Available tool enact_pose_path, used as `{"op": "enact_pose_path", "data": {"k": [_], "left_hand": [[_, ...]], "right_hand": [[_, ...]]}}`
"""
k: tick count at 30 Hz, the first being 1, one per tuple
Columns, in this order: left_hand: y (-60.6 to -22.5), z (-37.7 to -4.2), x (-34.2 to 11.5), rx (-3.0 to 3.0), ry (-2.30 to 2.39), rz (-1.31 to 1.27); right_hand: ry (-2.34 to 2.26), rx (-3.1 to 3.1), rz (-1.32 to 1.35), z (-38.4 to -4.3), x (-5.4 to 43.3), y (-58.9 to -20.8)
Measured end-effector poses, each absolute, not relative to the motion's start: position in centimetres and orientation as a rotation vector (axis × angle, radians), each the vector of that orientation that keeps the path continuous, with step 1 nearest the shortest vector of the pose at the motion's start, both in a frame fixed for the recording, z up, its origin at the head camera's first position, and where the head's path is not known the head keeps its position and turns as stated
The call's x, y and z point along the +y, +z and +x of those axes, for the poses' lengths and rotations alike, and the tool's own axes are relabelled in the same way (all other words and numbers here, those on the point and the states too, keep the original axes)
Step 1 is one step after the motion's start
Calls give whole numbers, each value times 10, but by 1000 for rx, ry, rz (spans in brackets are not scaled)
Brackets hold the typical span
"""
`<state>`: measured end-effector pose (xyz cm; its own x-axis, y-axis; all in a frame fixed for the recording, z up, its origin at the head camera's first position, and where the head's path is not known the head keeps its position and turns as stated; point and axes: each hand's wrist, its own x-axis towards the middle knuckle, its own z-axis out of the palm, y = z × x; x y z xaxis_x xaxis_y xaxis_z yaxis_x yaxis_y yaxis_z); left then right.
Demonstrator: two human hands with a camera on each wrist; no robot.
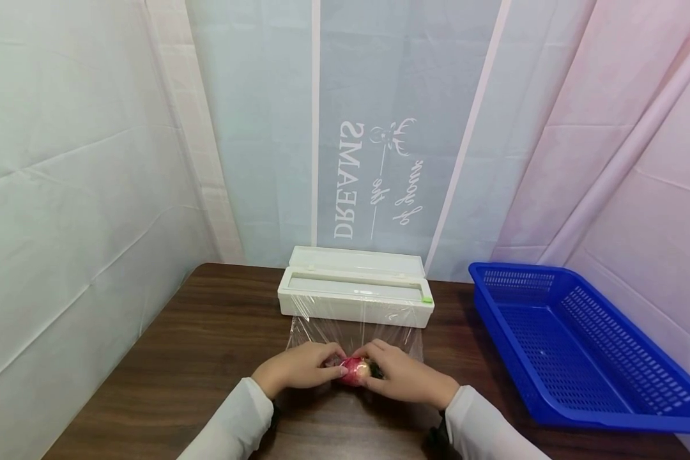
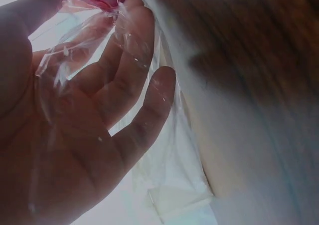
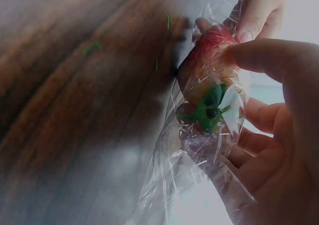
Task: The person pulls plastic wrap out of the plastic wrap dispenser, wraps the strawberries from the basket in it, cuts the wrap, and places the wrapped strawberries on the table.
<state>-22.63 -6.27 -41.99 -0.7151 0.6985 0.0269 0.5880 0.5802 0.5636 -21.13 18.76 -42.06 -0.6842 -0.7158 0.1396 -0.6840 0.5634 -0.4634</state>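
Observation:
A red fruit (image 1: 354,371), pale toward its green leafy top, looks like a strawberry. It lies on its side between the two hands, with clear plastic wrap (image 3: 199,155) around it. My left hand (image 1: 307,367) holds its red end and the film there between thumb and fingers. On the leafy end, my right hand (image 1: 405,372) grips with its thumb in front and fingers behind. From the fruit, the wrap stretches back to a white cling film box (image 1: 351,309), whose lid stands open. Loose film crosses the left palm in the left wrist view.
At the right of the brown wooden table (image 1: 207,332) stands a blue plastic basket (image 1: 563,358). A small green slider (image 1: 427,299) sits on the box's right end. Cloth curtains (image 1: 253,128) hang behind and on both sides.

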Motion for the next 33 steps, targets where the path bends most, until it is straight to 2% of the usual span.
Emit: {"op": "enact_pose_path", "data": {"k": [12, 25, 33], "left_hand": [[-421, -234, -69, 2581, 829, 1031], [-420, -241, -76, 2612, 851, 1053], [-412, -240, -70, 2775, 819, 1167]], "right_hand": [[-752, 2661, -1031, -223, 192, -421], [-768, 2647, -1040, -231, 192, -418], [-759, 2628, -1057, -234, 193, -417]]}}
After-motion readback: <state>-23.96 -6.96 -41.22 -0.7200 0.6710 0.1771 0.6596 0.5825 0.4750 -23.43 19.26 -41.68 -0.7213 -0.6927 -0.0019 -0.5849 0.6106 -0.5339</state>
